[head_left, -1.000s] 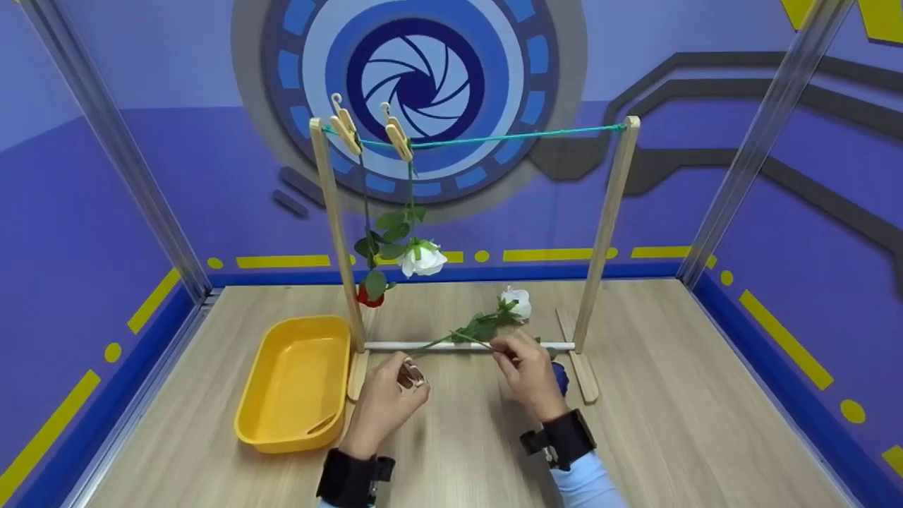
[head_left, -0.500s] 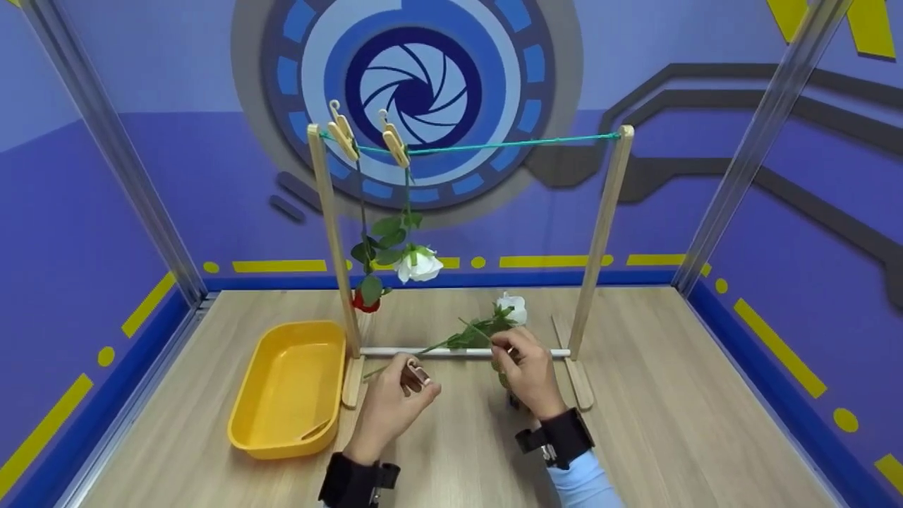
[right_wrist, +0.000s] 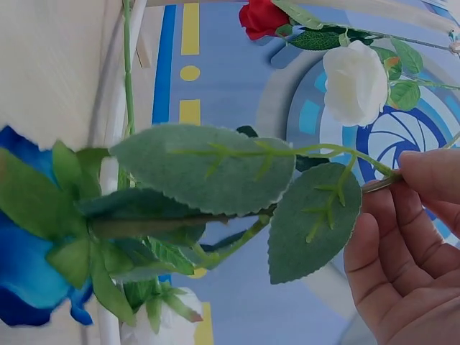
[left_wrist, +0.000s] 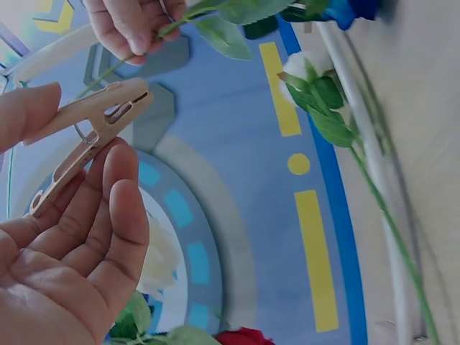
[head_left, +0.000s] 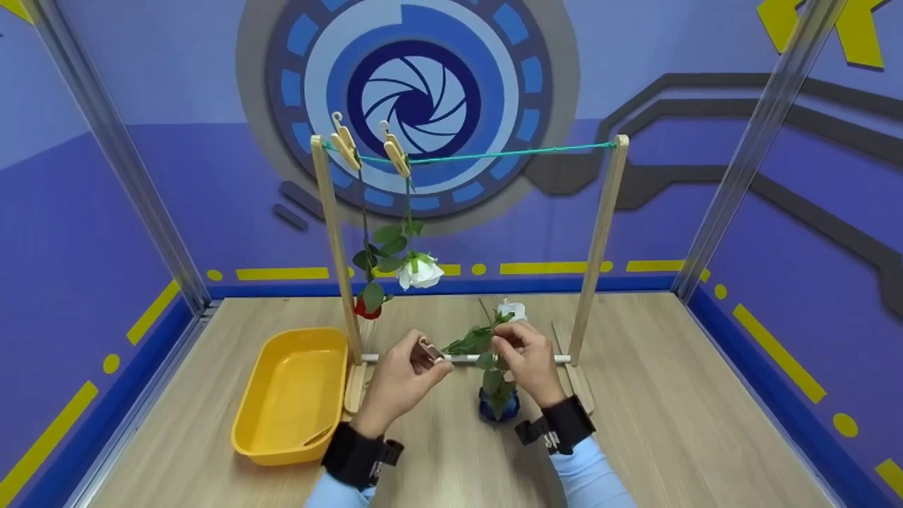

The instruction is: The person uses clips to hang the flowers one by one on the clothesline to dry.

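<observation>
My left hand (head_left: 398, 381) pinches a wooden clothespin (left_wrist: 97, 129) between thumb and fingers; its jaws look closed in the left wrist view. With thumb and fingertips my right hand (head_left: 528, 360) holds a blue rose (head_left: 499, 405) by its stem, bloom downward and stem end up. Leaves (right_wrist: 208, 165) spread along that stem in the right wrist view. Behind it a white rose (head_left: 511, 310) lies across the rack's white bottom bar (head_left: 465, 358). From the green string (head_left: 508, 152), two clothespins hold a red rose (head_left: 367, 307) and another white rose (head_left: 420, 271) upside down.
A yellow tray (head_left: 243, 416) stands left of the rack, with a small wooden piece (head_left: 317, 436) inside. The rack's wooden posts (head_left: 331, 247) rise on both sides, on feet resting on the table (head_left: 677, 423). Patterned panels enclose the back and sides.
My right hand has turned the blue rose from lying aslant to hanging bloom down, its stem end now upward. My left hand has moved slightly right and up, still holding the clothespin.
</observation>
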A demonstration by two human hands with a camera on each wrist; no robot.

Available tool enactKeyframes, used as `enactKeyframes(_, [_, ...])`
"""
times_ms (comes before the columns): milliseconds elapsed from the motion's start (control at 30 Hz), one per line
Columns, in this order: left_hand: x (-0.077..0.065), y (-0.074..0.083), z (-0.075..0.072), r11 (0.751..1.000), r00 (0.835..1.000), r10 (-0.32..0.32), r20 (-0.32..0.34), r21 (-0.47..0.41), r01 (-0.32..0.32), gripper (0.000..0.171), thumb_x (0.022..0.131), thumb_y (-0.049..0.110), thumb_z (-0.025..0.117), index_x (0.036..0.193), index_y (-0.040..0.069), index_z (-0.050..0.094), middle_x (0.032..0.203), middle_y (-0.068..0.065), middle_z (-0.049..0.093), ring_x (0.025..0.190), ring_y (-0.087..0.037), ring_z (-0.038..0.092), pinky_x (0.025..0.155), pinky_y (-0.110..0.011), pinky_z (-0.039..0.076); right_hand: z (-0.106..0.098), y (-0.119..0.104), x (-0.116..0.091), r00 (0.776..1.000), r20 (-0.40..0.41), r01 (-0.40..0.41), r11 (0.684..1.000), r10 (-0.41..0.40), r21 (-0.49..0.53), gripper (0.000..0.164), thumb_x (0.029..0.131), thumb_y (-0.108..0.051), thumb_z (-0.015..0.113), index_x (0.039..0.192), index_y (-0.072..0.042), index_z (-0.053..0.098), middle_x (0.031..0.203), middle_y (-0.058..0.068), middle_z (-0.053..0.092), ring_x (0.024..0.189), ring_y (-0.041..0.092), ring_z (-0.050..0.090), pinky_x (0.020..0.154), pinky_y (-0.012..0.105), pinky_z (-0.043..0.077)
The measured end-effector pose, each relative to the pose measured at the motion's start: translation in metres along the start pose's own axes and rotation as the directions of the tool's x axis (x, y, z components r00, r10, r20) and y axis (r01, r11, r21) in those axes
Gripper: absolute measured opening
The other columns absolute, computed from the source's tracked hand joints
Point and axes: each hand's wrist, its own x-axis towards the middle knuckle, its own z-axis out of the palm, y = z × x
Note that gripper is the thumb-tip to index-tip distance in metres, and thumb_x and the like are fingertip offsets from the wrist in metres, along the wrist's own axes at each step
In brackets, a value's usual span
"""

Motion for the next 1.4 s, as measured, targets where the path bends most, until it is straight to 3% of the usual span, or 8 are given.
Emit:
enactKeyframes(133, [0.010, 0.007, -0.004, 1.000, 1.000, 0.007, 0.014, -0.011, -0.007, 0.026, 0.092, 0.022, 0.080, 0.102, 0.006, 0.062, 0.089, -0.002, 0.067, 0.076, -0.016, 0.062, 0.069, -0.025, 0.052, -0.002, -0.008, 0.003, 1.000, 0.015, 0.000, 1.000, 0.000, -0.016, 0.011, 0.087, 0.015, 0.071, 0.094, 0.006, 0.072, 0.086, 0.020, 0.069, 0.069, 0.029, 0.064, 0.063, 0.021, 0.050])
enactKeyframes(400, [0.029, 0.016, -0.010, 1.000, 1.000, 0.012, 0.028, -0.010, -0.012, 0.027, 0.091, 0.021, 0.081, 0.104, 0.006, 0.063, 0.090, -0.003, 0.068, 0.078, -0.018, 0.062, 0.071, -0.025, 0.053, 0.000, 0.015, 0.008, 0.999, 0.049, -0.010, 1.000, 0.011, -0.007, 0.010, 0.090, 0.006, 0.073, 0.098, -0.001, 0.075, 0.087, 0.010, 0.072, 0.071, 0.021, 0.065, 0.065, 0.022, 0.052])
enactKeyframes(700, [0.056, 0.032, -0.020, 0.994, 1.000, -0.002, 0.006, -0.108, 0.003, 0.035, 0.092, 0.011, 0.079, 0.116, 0.001, 0.055, 0.095, -0.009, 0.070, 0.083, -0.021, 0.066, 0.077, -0.028, 0.056, -0.005, 0.014, 0.020, 0.994, 0.111, 0.001, 1.000, -0.002, 0.008, 0.007, 0.094, 0.004, 0.070, 0.098, 0.004, 0.075, 0.090, 0.012, 0.073, 0.072, 0.016, 0.064, 0.065, 0.024, 0.053])
enactKeyframes(1000, [0.092, 0.059, -0.040, 0.998, 0.998, 0.045, -0.033, -0.050, -0.047, 0.031, 0.095, 0.014, 0.075, 0.118, 0.002, 0.058, 0.099, -0.008, 0.070, 0.088, -0.020, 0.066, 0.081, -0.034, 0.055, -0.008, 0.003, 0.049, 0.989, 0.145, 0.011, 1.000, -0.007, -0.029, 0.009, 0.096, -0.002, 0.070, 0.102, -0.002, 0.076, 0.091, 0.009, 0.072, 0.075, 0.018, 0.063, 0.068, 0.025, 0.052])
enactKeyframes(1400, [0.129, 0.092, -0.061, 0.997, 0.994, 0.080, -0.068, -0.017, -0.081, 0.029, 0.097, 0.013, 0.074, 0.119, 0.001, 0.060, 0.102, -0.011, 0.071, 0.091, -0.019, 0.069, 0.086, -0.029, 0.055, -0.009, -0.018, 0.085, 0.986, 0.164, 0.027, 0.999, -0.020, -0.040, 0.005, 0.096, -0.001, 0.071, 0.099, -0.001, 0.075, 0.090, 0.010, 0.071, 0.076, 0.019, 0.064, 0.070, 0.025, 0.051])
